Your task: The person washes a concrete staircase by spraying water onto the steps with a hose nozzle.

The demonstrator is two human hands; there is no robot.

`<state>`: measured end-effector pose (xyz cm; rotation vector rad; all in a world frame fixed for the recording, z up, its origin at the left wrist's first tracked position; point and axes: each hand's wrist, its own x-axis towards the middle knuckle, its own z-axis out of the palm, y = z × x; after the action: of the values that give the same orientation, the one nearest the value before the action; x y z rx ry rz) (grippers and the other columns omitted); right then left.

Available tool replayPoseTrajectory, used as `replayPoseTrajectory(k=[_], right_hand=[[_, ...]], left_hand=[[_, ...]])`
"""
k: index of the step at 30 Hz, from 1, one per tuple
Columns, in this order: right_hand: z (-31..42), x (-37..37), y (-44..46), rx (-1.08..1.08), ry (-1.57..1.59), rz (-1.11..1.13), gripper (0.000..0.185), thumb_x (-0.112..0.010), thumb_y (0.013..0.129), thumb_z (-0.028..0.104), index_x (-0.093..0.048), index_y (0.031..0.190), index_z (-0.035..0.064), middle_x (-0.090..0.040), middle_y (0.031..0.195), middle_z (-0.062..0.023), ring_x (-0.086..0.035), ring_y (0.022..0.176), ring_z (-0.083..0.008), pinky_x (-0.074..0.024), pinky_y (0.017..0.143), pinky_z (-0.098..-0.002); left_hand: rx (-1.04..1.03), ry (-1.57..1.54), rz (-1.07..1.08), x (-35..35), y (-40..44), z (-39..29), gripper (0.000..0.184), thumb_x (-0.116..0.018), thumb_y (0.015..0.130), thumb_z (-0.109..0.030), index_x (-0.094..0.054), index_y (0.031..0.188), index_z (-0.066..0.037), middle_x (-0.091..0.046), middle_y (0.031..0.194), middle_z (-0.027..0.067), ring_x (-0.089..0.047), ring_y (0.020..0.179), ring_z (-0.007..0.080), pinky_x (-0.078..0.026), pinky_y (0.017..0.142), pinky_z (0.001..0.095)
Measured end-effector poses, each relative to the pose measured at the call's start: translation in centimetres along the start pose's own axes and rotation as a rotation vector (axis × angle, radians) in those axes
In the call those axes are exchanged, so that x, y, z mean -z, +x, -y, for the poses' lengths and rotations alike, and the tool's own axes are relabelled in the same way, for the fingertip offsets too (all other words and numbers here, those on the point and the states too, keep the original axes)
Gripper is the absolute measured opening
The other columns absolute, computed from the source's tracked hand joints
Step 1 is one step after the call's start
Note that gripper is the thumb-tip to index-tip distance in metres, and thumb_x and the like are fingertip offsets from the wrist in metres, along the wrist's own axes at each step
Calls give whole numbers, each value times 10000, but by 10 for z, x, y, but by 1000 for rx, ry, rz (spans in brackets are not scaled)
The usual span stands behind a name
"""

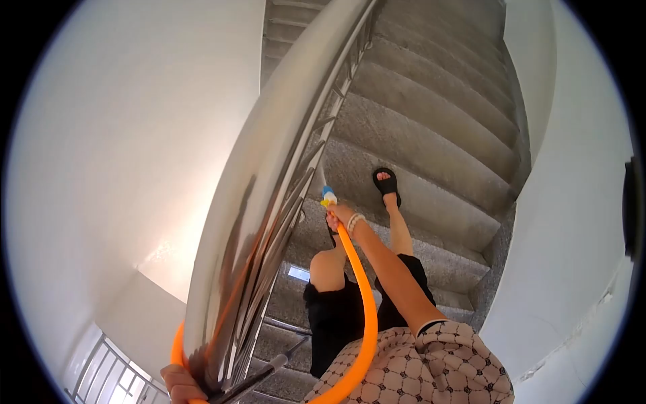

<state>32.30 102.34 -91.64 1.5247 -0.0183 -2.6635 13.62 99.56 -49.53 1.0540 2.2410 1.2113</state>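
Observation:
My right hand (342,215), with a beaded bracelet at the wrist, is closed round the front end of an orange hose (369,303). A nozzle (328,194) in blue, white and yellow sticks out past my fingers, pointing up the steps. From that hand the hose curves down past my legs and out at the bottom edge. At the lower left, my left hand (183,385) has its fingers curled on another stretch of the orange hose, beside the outer side of the metal handrail. Part of this hand is cut off by the frame.
Grey stone steps (431,128) curve upward ahead, with my sandalled feet on them. The wide shiny handrail (249,155) and its bars run along the left. A white wall (572,202) bounds the right. Lower left stands a barred railing (111,370). A long-handled tool (269,369) lies near the rail's base.

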Motion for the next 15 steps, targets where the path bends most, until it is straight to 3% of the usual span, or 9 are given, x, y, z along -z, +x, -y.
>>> replayPoseTrajectory(k=[2,7,9,13,15], right_hand=[[1,-3,0,-106,-37,-120,206,-452,809,235,-404,665,96,-378,485,20,-323,340,-33,-275,313,-154],[-5,-4,6,-142,75,-130,191,-448,807,224,-401,678,92,-376,489,25,-326,345,-36,-279,312,-164],[-2,-3,7,-99,40,-35,218,-429,799,202,-384,618,89,-361,480,1,-334,360,-71,-294,327,-204],[11,-10,7,-64,86,-87,233,-420,802,203,-379,605,86,-353,459,1,-330,352,-77,-294,326,-208],[5,-6,1,35,118,-67,190,-430,813,210,-379,682,82,-363,506,15,-305,344,-46,-281,322,-181]], left_hand=[[9,11,-5,-4,7,-2,247,-389,721,-241,-336,585,-42,-306,585,62,-304,585,174,-308,724,420],[8,6,-22,-6,4,-1,255,-390,716,-250,-326,580,-45,-305,585,62,-299,590,172,-301,697,397],[9,4,-30,-6,1,-1,258,-391,714,-254,-322,579,-46,-304,585,62,-297,592,171,-297,686,388],[17,-9,-47,-5,1,3,264,-392,711,-261,-314,575,-48,-302,586,62,-293,596,169,-291,664,370],[7,-18,-48,-1,-11,3,267,-393,709,-264,-310,573,-49,-302,586,62,-291,598,168,-288,654,361]])
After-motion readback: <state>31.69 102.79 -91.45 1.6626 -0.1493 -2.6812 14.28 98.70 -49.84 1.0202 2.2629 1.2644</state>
